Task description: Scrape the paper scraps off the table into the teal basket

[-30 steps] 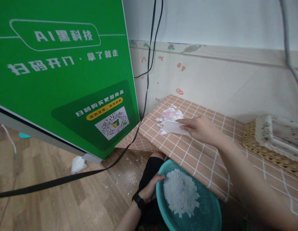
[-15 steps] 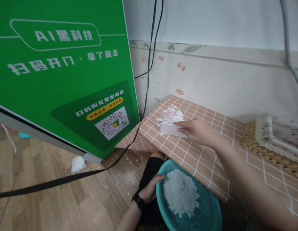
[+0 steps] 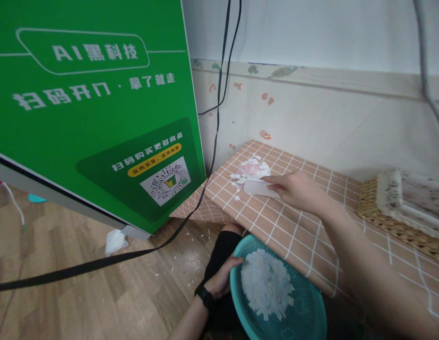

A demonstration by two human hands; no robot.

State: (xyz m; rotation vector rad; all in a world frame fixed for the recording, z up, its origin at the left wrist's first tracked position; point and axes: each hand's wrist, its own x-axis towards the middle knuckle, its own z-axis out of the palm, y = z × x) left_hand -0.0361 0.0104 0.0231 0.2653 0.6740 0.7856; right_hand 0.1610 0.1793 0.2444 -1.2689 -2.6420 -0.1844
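Note:
My right hand (image 3: 293,190) pinches a flat white card (image 3: 259,187) over the checked tablecloth. The card stands beside a loose pile of torn paper scraps (image 3: 254,168), white with some pink, close to the table's corner. A few scraps lie apart near the card's left end. Below the table edge, my left hand (image 3: 222,278) is closed on the rim of a teal plastic basket (image 3: 311,302), its thumb on top and its other fingers hidden. A heap of white paper pieces (image 3: 267,283) fills part of the basket, which rests around my lap.
A tall green cabinet (image 3: 98,118) stands at the left. A black strap (image 3: 191,217) hangs across in front of it. On the right of the table (image 3: 332,236) sits a wicker basket (image 3: 370,200) with cloth lining. White bits and a crumpled white item (image 3: 116,242) lie on the floor.
My right hand has moved the white card a little to the right and back toward the pile, uncovering a few scraps at its left. My left hand and the basket have stayed put.

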